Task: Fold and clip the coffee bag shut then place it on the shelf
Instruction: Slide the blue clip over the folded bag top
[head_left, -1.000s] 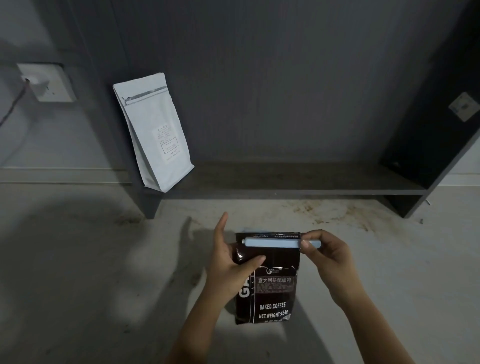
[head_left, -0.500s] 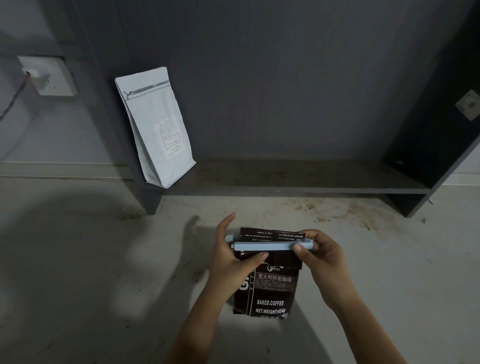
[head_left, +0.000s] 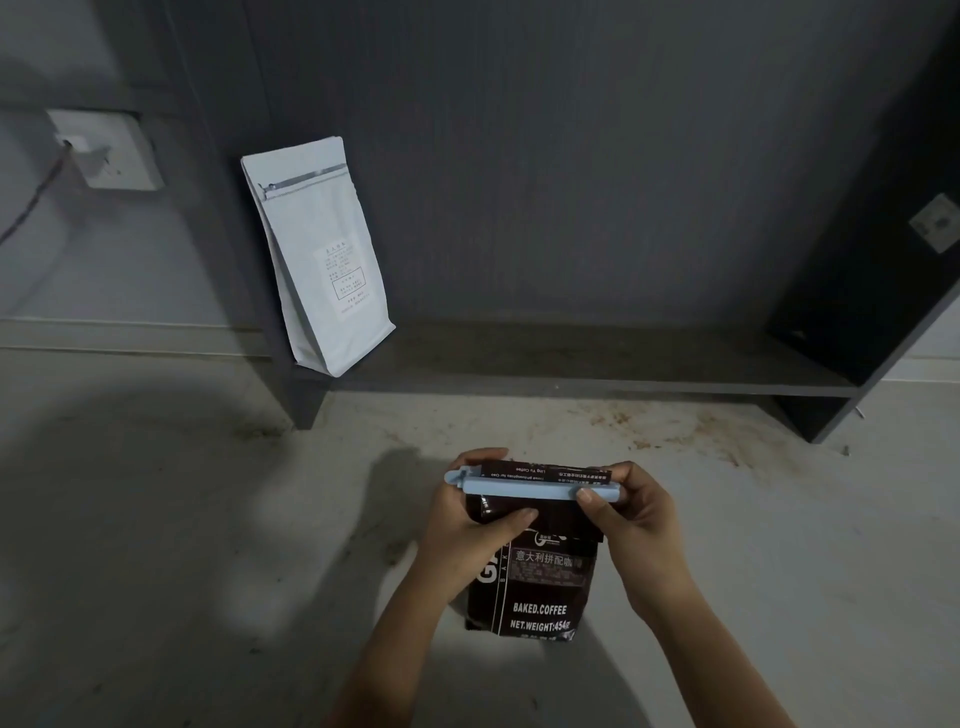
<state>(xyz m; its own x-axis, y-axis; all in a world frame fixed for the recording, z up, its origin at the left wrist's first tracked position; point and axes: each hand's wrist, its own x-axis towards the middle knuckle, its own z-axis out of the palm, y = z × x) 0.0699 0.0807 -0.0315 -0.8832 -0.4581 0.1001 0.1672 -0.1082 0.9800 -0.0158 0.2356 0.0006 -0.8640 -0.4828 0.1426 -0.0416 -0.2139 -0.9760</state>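
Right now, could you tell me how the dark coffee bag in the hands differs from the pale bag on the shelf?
The dark coffee bag is brown-black with bold white print; the pale bag is light grey-blue with one small label. The dark bag's top is folded over under a light blue clip; the pale bag's top stands unfolded, with no clip. The left hand and right hand hold the dark bag over the floor; the pale bag leans at the shelf's left end. Both are upright pouches.

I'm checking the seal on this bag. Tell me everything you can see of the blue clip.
The blue clip is a long, slim, pale blue bar, seemingly plastic, with a rounded hinge knob at its left end. It lies level across the folded top of the dark coffee bag, the fold's edge showing above it. The left hand steadies the hinge end; the right hand pinches the other. Whether it is latched is unclear.
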